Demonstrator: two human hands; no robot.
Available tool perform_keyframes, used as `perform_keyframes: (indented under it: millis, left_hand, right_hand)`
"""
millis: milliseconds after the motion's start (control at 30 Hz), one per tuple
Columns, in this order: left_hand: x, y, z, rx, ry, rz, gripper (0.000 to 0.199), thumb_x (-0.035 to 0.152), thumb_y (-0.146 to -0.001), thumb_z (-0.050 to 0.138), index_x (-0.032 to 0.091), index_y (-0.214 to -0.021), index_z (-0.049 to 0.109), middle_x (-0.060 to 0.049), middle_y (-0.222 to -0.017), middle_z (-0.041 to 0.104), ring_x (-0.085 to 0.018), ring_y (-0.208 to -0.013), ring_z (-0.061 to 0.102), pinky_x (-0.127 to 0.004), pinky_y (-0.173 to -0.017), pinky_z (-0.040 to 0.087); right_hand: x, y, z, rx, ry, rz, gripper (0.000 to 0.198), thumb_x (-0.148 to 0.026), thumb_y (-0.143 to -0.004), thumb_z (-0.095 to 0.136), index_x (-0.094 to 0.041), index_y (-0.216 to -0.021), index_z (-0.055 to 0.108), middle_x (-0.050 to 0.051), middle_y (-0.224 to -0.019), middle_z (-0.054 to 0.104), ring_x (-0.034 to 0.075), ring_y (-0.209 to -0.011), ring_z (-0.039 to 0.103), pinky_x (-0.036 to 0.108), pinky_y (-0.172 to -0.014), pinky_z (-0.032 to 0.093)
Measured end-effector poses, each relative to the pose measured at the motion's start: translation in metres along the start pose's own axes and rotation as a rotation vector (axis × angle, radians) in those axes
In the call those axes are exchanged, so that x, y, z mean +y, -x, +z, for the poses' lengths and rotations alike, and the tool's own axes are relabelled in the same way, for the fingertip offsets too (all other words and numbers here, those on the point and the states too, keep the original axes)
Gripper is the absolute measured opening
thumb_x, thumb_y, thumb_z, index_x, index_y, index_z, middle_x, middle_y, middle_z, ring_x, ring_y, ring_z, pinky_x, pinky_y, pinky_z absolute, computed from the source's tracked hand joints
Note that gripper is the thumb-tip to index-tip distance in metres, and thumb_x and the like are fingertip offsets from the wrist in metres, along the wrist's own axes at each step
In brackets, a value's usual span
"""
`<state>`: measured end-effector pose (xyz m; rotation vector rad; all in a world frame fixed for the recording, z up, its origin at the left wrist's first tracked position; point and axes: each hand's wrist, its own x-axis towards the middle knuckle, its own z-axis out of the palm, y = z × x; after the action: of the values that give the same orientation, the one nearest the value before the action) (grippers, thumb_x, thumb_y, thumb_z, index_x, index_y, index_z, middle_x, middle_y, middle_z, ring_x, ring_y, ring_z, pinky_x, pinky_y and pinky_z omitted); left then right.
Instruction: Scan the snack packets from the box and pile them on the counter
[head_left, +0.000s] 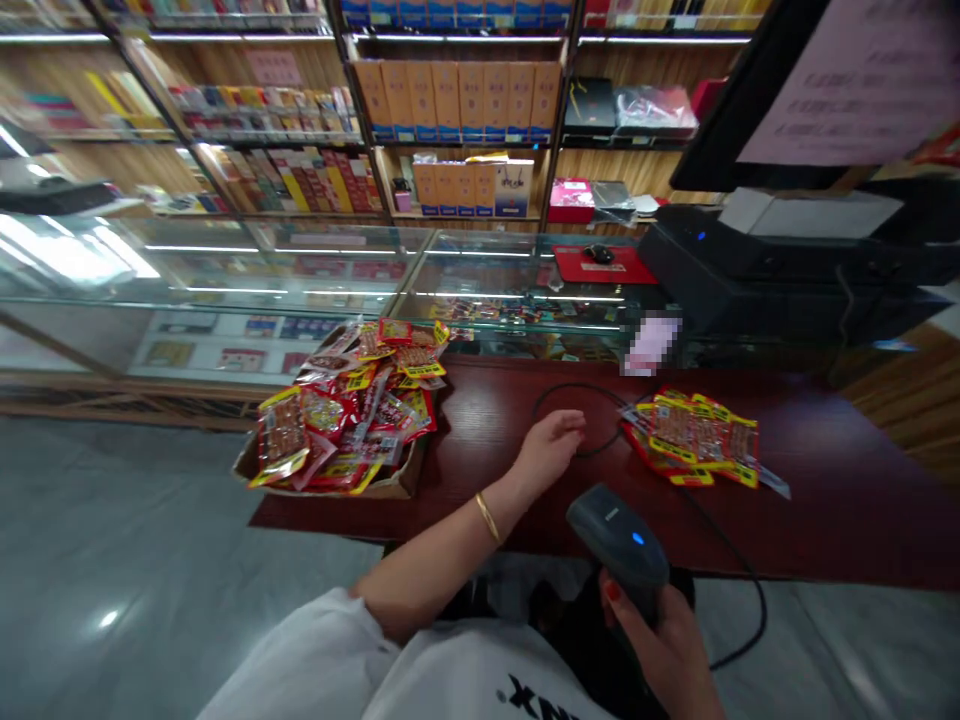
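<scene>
Right hand gripped the barcode scanner from below, leaving its front unblocked; left hand, open and apparently empty, sat between snack packets corralled in a cardboard box, left, and a packet pile, right.

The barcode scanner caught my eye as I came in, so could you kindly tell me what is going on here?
The person's right hand grips the dark scanner near the front edge of the dark red tabletop. The left hand, with nothing visible in it, is between a cardboard box heaped with packets and a smaller pile of packets lying on the tabletop to the right.
</scene>
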<state>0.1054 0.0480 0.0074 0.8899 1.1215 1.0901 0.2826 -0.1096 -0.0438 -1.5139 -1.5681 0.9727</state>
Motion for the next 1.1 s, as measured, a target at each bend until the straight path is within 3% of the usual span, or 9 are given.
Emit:
perform_keyframes:
  millis: [100, 167, 300, 400, 567, 700, 833, 1033, 1100]
  left_hand:
    - [0.018, 0.059, -0.065, 0.199, -0.447, 0.458, 0.025, 0.017, -0.090, 0.057, 0.021, -0.111, 0.070, -0.006, -0.108, 0.073, -0.017, -0.096, 0.067, -0.030, -0.090, 0.052]
    - [0.036, 0.093, -0.112, 0.421, -0.744, 0.593, 0.025, 0.021, -0.091, 0.056, 0.022, -0.113, 0.070, -0.006, -0.107, 0.073, -0.019, -0.098, 0.067, -0.035, -0.094, 0.051]
    - [0.060, 0.134, -0.195, 0.750, -1.237, 0.560, 0.030, 0.030, -0.092, 0.058, 0.020, -0.118, 0.069, -0.011, -0.120, 0.071, -0.028, -0.113, 0.063, -0.047, -0.104, 0.047]
    - [0.062, 0.148, -0.229, 0.753, -1.453, 0.449, 0.038, 0.036, -0.090, 0.061, 0.017, -0.122, 0.068, -0.012, -0.125, 0.070, -0.033, -0.116, 0.061, -0.051, -0.106, 0.045]
    - [0.058, 0.146, -0.232, 0.527, -1.605, 0.309, 0.042, 0.022, -0.084, 0.061, 0.018, -0.125, 0.070, -0.011, -0.132, 0.068, -0.032, -0.121, 0.059, -0.048, -0.110, 0.043]
    - [0.061, 0.133, -0.223, 0.523, -1.655, 0.223, 0.048, 0.027, -0.081, 0.067, 0.021, -0.128, 0.070, -0.014, -0.139, 0.063, -0.038, -0.126, 0.055, -0.054, -0.105, 0.047]
    - [0.064, 0.129, -0.222, 0.549, -1.572, 0.273, 0.031, 0.035, -0.088, 0.063, 0.022, -0.113, 0.077, -0.014, -0.133, 0.068, -0.036, -0.119, 0.062, -0.054, -0.102, 0.048]
    - [0.074, 0.136, -0.189, 0.927, -0.897, 0.550, 0.024, 0.037, -0.096, 0.055, 0.021, -0.106, 0.071, -0.006, -0.099, 0.074, -0.022, -0.091, 0.067, -0.036, -0.089, 0.053]
    - [0.076, 0.132, -0.165, 0.889, -0.484, 0.538, 0.022, 0.039, -0.095, 0.057, 0.021, -0.104, 0.066, -0.002, -0.088, 0.070, -0.016, -0.078, 0.063, -0.027, -0.074, 0.052]
  right_hand:
    - [0.000, -0.010, 0.008, -0.045, 0.004, -0.028, 0.053, -0.070, -0.085, 0.061, -0.021, -0.069, 0.071, 0.003, -0.056, 0.067, 0.021, -0.052, 0.063, 0.027, -0.052, 0.051]
    - [-0.005, -0.018, 0.015, -0.083, -0.018, -0.050, 0.051, -0.069, -0.085, 0.062, -0.020, -0.071, 0.071, 0.002, -0.056, 0.067, 0.020, -0.052, 0.063, 0.027, -0.053, 0.052]
    - [-0.020, -0.031, 0.028, -0.182, -0.062, -0.082, 0.047, -0.062, -0.089, 0.062, -0.019, -0.072, 0.069, 0.002, -0.058, 0.067, 0.019, -0.052, 0.063, 0.025, -0.052, 0.051]
    - [-0.030, -0.035, 0.034, -0.242, -0.094, -0.089, 0.045, -0.060, -0.089, 0.064, -0.019, -0.072, 0.069, 0.002, -0.059, 0.067, 0.019, -0.053, 0.063, 0.025, -0.051, 0.052]
    - [-0.033, -0.030, 0.040, -0.228, -0.138, -0.056, 0.044, -0.060, -0.090, 0.063, -0.019, -0.074, 0.067, 0.000, -0.058, 0.063, 0.017, -0.051, 0.060, 0.025, -0.050, 0.050]
    - [-0.023, -0.027, 0.037, -0.177, -0.088, -0.064, 0.047, -0.063, -0.089, 0.062, -0.019, -0.073, 0.068, 0.001, -0.058, 0.063, 0.018, -0.052, 0.059, 0.026, -0.052, 0.050]
    - [-0.014, -0.026, 0.031, -0.158, -0.075, -0.041, 0.048, -0.063, -0.089, 0.062, -0.020, -0.071, 0.067, 0.001, -0.058, 0.064, 0.019, -0.053, 0.061, 0.027, -0.052, 0.049]
    - [-0.013, -0.023, 0.030, -0.136, -0.129, -0.015, 0.046, -0.062, -0.088, 0.065, -0.019, -0.074, 0.068, 0.002, -0.059, 0.065, 0.019, -0.054, 0.061, 0.027, -0.053, 0.049]
    - [-0.016, -0.023, 0.031, -0.161, -0.151, -0.008, 0.045, -0.062, -0.089, 0.064, -0.019, -0.074, 0.068, 0.002, -0.060, 0.065, 0.019, -0.054, 0.061, 0.027, -0.053, 0.049]
